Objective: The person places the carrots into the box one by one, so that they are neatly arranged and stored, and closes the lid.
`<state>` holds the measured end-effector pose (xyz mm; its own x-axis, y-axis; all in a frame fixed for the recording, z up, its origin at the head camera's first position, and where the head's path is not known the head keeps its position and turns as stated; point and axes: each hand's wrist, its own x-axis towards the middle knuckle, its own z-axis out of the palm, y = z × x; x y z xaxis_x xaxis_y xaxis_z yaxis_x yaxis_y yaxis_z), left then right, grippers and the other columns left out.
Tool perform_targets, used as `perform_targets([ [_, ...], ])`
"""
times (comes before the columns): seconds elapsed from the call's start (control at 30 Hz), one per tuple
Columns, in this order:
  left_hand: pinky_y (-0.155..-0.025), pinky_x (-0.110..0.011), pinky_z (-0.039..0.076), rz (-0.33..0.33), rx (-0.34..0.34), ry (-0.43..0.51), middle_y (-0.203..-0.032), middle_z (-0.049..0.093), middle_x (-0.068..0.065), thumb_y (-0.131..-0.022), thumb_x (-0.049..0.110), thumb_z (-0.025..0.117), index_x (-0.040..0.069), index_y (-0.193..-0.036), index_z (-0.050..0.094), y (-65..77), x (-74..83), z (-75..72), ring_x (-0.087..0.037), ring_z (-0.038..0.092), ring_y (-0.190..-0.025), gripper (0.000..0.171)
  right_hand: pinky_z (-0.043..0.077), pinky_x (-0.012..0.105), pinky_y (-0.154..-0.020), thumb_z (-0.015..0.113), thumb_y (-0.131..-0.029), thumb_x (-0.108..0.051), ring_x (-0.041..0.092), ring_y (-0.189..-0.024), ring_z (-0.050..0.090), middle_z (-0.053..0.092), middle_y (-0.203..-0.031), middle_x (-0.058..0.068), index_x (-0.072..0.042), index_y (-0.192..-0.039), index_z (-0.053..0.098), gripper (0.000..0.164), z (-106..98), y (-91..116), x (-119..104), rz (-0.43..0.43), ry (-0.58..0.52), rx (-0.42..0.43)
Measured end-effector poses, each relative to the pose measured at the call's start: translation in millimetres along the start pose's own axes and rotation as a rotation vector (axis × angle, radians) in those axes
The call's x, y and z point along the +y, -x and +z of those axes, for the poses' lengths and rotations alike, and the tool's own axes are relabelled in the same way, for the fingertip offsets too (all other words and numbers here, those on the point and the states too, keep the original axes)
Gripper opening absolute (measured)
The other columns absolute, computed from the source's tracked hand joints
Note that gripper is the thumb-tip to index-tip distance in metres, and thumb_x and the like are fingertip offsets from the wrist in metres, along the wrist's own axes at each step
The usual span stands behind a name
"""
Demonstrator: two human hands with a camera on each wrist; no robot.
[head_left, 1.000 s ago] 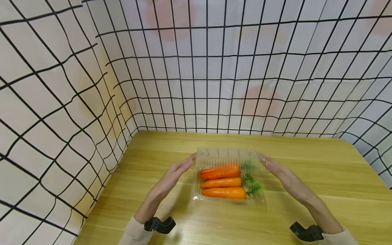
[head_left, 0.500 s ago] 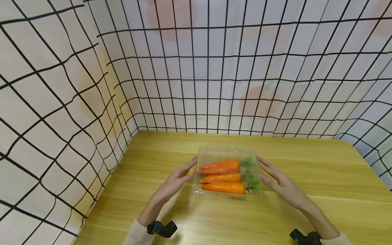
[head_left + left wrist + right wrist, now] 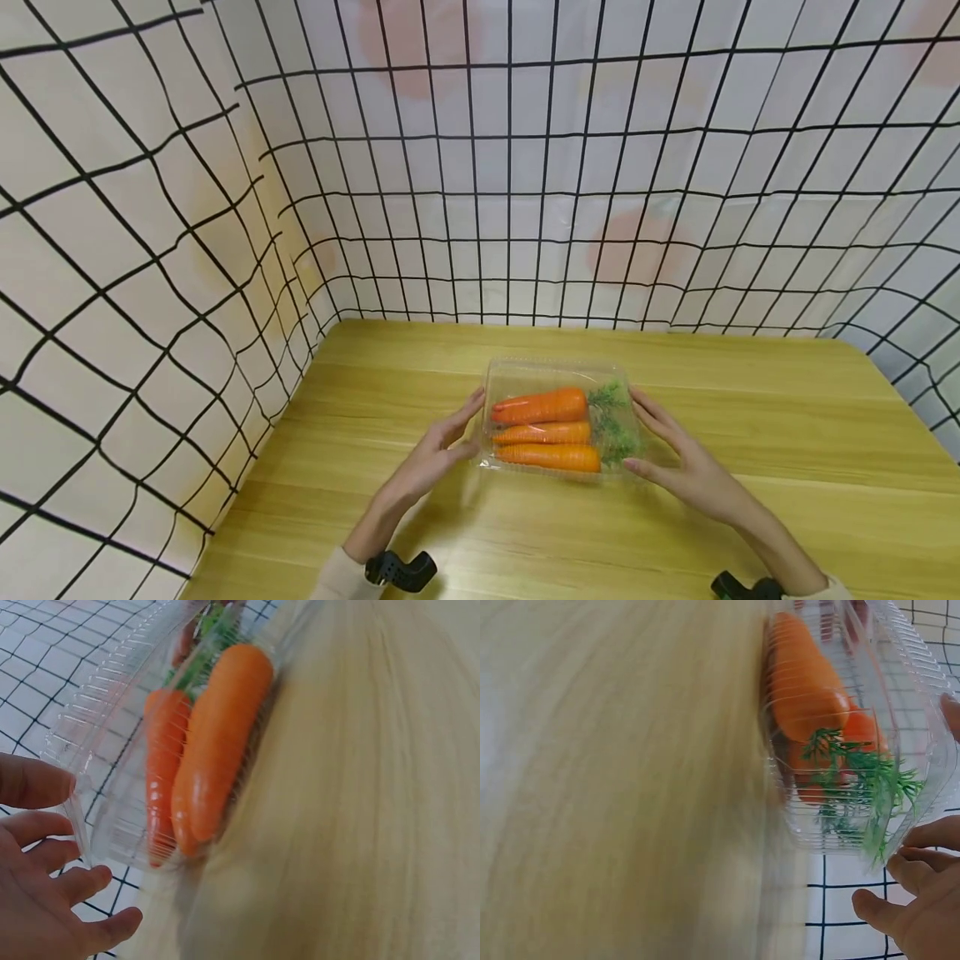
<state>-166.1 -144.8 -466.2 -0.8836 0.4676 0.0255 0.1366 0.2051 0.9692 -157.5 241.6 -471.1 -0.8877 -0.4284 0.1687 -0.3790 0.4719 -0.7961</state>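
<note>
A clear plastic clamshell box [image 3: 555,367] lies on the table with its lid down over several orange carrots [image 3: 547,457]. Their green tops [image 3: 617,437] point right. My left hand [image 3: 427,462] is at the box's left side, fingers and thumb spread. In the left wrist view, a fingertip of my left hand [image 3: 45,877] touches the box's corner, while the other fingers are loose. On the opposite side, my right hand [image 3: 697,475] has its fingers along the box's edge and its thumb near the front corner. The right wrist view shows its fingertips [image 3: 907,866] at the rim.
The box stands on a light wooden table [image 3: 525,542]. A white cloth with a black grid [image 3: 570,167] encloses the back and both sides. A black wrist camera [image 3: 401,571] is strapped to each wrist.
The lid, raised and slanted one second ago, has come down over the carrots. Both hands have followed its sides, lowering toward the front, with their thumbs spreading away from the fingers.
</note>
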Motion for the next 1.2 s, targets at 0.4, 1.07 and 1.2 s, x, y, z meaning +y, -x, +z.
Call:
perform_targets([
  [0.4,-0.13,-0.061,0.013,0.03,-0.013,-0.011,-0.176,-0.002,-0.007,-0.103,0.0,0.052,0.01,-0.166,0.018,1.9,-8.4,2.7,-0.03,0.0,-0.163,0.073,0.023,0.089,-0.104,0.076,-0.095,-0.019,-0.004,-0.153,0.004,0.006,-0.176,-0.003,-0.012,-0.166,0.022,0.09,8,4,6,0.012,-0.003,0.013],
  [1.07,-0.128,-0.063,0.014,0.043,-0.038,-0.042,-0.175,-0.013,-0.003,-0.109,0.015,0.049,0.007,-0.166,0.012,4.9,-16.6,3.7,-0.037,-0.005,-0.161,0.068,0.025,0.088,-0.102,0.071,-0.099,-0.025,0.065,-0.146,0.023,0.02,-0.168,0.032,-0.021,-0.167,0.021,0.085,14,11,4,0.106,0.062,0.015],
  [1.2,-0.127,-0.067,0.01,-0.011,0.006,-0.057,-0.175,-0.007,-0.011,-0.108,0.018,0.05,0.011,-0.166,0.016,6.7,-18.0,6.0,-0.041,0.0,-0.161,0.068,0.031,0.087,-0.101,0.069,-0.101,-0.028,0.064,-0.143,0.031,0.025,-0.165,0.031,-0.021,-0.167,0.02,0.083,14,12,4,0.123,0.072,0.005],
])
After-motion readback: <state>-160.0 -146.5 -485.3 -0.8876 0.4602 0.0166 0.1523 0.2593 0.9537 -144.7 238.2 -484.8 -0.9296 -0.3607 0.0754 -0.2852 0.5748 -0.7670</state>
